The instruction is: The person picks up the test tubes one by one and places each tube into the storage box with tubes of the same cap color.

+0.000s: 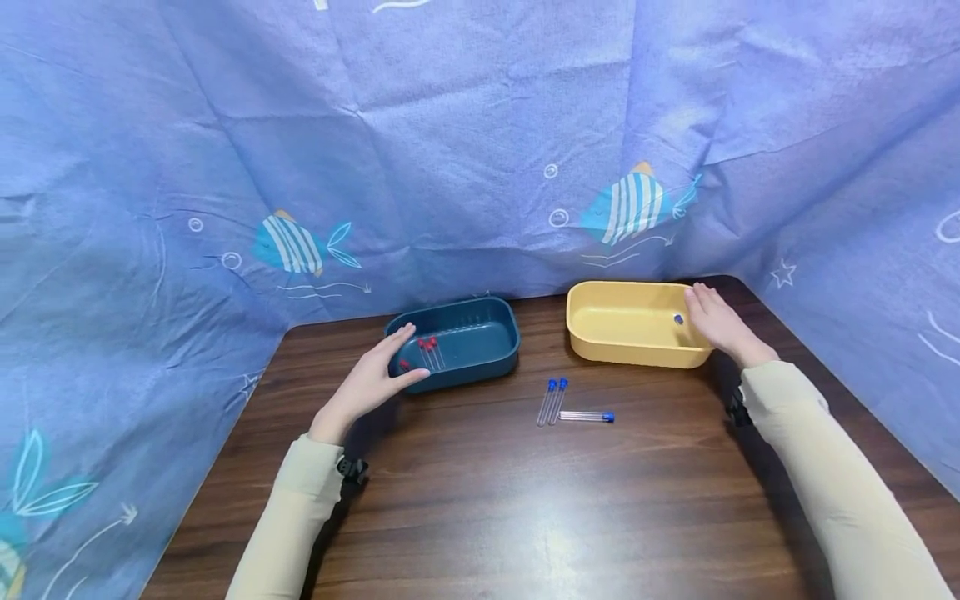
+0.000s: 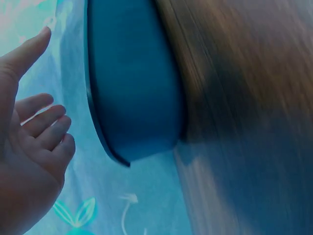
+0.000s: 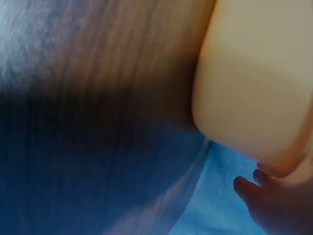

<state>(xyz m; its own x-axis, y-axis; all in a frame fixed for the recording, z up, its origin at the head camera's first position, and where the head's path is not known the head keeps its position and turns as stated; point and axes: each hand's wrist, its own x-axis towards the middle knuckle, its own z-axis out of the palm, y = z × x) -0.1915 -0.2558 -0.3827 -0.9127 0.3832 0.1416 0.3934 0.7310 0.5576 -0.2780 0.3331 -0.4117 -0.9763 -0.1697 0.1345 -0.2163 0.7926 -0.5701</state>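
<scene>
At the left end of the dark teal bin point(image 1: 480, 371), my left hand point(image 1: 367, 383) hovers with fingers and thumb apart, holding nothing. In the left wrist view that hand point(image 2: 36, 142) shows a bare palm beside the bin point(image 2: 137, 88). Several clear tubes with red caps point(image 1: 427, 343) lie inside the bin, one partly hidden by the hand. My right hand point(image 1: 722, 323) is at the right end of the yellow bin point(image 1: 637, 353), fingers extended by its rim. A blue cap point(image 1: 678, 319) shows inside that bin. Whether the right hand point(image 3: 279, 200) touches the wall, I cannot tell.
Between the bins and nearer the front, tubes with blue caps point(image 1: 555, 402) lie on the brown wooden table point(image 1: 480, 500). Another blue-capped bundle or tube point(image 1: 587, 417) lies crosswise beside them. A blue fish-print cloth point(image 1: 450, 167) hangs behind the table and along its sides.
</scene>
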